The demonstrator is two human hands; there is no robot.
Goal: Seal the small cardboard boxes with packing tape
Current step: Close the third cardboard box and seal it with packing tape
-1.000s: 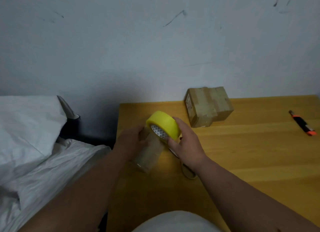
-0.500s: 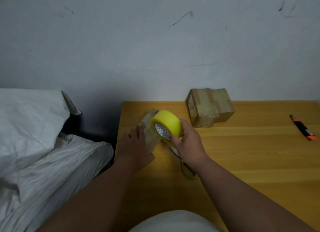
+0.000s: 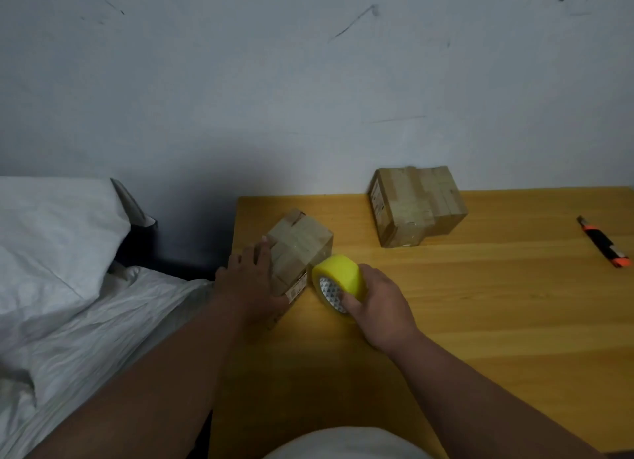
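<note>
**Box held at table corner, tape roll beside it**

Nearest to the camera, both bare forearms reached forward over the wooden table [image 3: 480, 304]. The right hand [image 3: 380, 307] was closed round a yellow tape roll [image 3: 338, 280], w/ the thumb inside the core and the other fingers wrapped over the outer side. The roll stood on its edge, just beside the right face of a small cardboard box [image 3: 296, 249], approx. touching it; if tape ran from roll to box, I could not tell. The left hand [image 3: 248, 280] lay flat w/ fingers spread, pressed against the left side and top of this box, which sat near the table's left edge and had clear tape over its top. To the left of the table was white bedding [image 3: 61, 259]. Farther back, near the wall, a second taped box [image 3: 415, 206] stood well apart from the first. At far right lay an orange-black cutter [image 3: 605, 242].
</note>
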